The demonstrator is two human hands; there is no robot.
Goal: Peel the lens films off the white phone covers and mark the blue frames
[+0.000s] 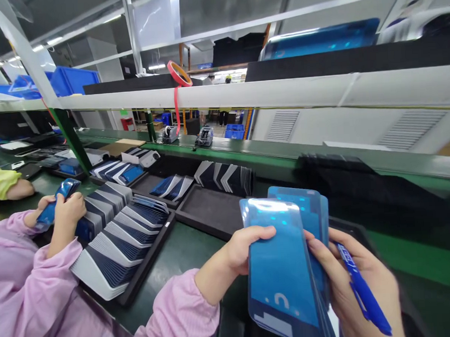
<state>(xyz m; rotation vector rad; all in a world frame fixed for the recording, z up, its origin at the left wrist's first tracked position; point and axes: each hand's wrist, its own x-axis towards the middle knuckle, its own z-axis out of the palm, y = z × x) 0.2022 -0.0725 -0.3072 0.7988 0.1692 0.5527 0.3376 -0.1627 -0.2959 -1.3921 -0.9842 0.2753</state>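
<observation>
My left hand [240,250] grips the front blue film-covered phone panels [277,271] by their left edge, thumb lying on the face. These panels are tilted toward me and fan out in a stack at the lower right. A second group of blue panels [323,218] shows behind them. My right hand [362,282] is closed around the right side of the panels, thumb and fingertips at their edge. A blue pen [363,287] is also held in my right hand, lying across its back between the fingers. How many panels are in each hand is hidden.
A co-worker's hands [68,209] hold a blue panel at the left. Black trays [154,257] of panels stand in rows on the green bench [191,250]. A white shelf rail [281,92] crosses above, with a red tape roll [179,74] on it. Two tape dispensers [204,137] sit behind.
</observation>
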